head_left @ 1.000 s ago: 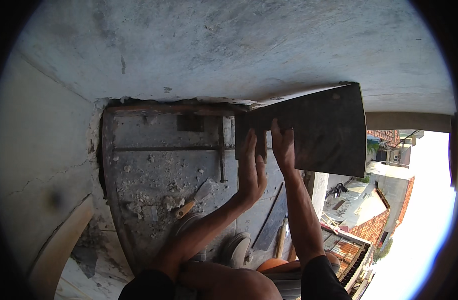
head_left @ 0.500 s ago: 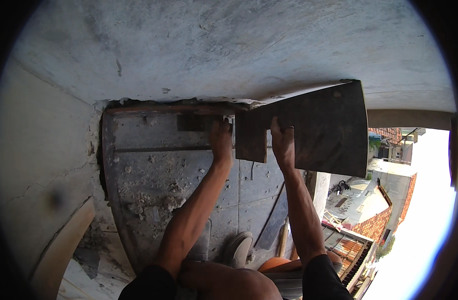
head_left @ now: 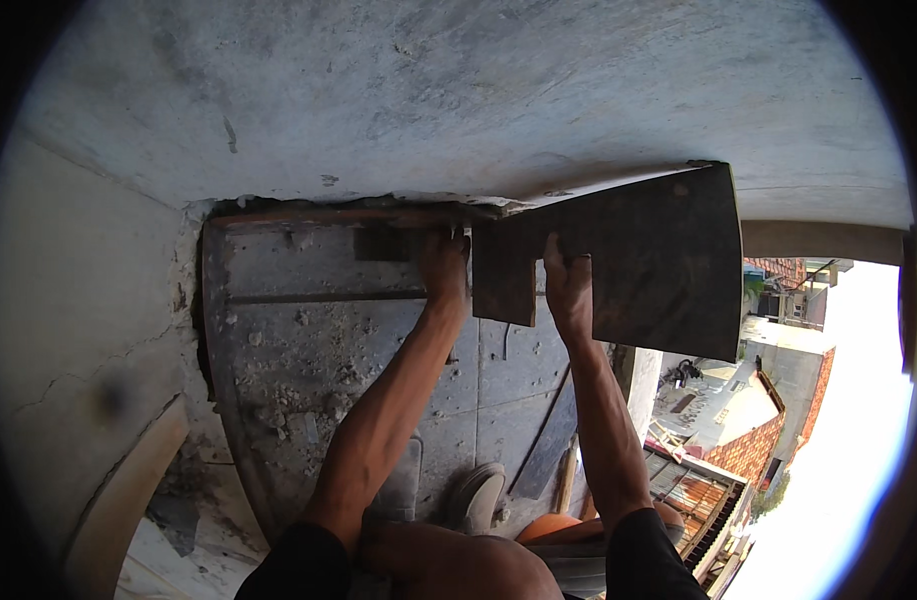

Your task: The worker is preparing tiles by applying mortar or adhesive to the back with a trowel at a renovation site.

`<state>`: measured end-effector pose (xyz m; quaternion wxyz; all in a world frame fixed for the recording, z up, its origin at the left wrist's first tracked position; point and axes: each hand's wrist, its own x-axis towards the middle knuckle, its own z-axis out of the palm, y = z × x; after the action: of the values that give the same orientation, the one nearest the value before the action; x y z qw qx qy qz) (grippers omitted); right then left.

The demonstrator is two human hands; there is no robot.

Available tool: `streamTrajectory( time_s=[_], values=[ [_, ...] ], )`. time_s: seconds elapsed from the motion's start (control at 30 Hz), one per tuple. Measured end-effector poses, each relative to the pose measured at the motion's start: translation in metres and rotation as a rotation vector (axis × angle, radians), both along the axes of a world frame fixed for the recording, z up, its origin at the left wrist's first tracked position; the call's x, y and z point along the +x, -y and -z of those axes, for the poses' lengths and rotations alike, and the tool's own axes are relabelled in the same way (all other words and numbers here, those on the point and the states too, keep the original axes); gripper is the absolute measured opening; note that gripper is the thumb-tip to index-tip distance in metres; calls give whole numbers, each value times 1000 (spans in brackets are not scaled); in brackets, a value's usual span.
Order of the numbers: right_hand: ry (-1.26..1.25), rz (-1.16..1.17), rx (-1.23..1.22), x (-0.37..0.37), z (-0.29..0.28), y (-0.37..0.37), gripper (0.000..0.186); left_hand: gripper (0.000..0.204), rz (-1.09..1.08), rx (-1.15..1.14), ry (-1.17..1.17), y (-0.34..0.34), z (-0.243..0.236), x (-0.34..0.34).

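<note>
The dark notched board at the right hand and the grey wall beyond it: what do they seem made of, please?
Dark notched board: probably plywood or similar wood sheet, dull and dark-faced; a browner cut edge suggests wood, though no layers can be made out.
Grey wall: likely cement or plaster, matte and blotchy, with a crumbled lower edge.

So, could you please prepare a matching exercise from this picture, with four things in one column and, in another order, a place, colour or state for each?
Things:
1. board
2. right grip
3. left grip
4. rubble

Places, colours, states:
A. beside the left end of the dark sheet
B. pale, in scattered loose bits
C. dark, with a notch cut into its lower edge
D. at the notch

Right pairs: 1-C, 2-D, 3-A, 4-B
</note>
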<state>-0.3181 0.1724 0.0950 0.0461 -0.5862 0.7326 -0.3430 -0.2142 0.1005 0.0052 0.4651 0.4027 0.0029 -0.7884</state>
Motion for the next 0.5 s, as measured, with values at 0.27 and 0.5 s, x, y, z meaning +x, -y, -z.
streamTrajectory(
  time_s=[0.27, 0.5],
  values=[
    [188, 84, 83, 18, -12, 7, 14, 29, -37, -18, -18, 2, 0, 2],
    [10, 73, 38, 4, 5, 7, 17, 27, -18, -43, 1, 6, 11, 3]
  ],
)
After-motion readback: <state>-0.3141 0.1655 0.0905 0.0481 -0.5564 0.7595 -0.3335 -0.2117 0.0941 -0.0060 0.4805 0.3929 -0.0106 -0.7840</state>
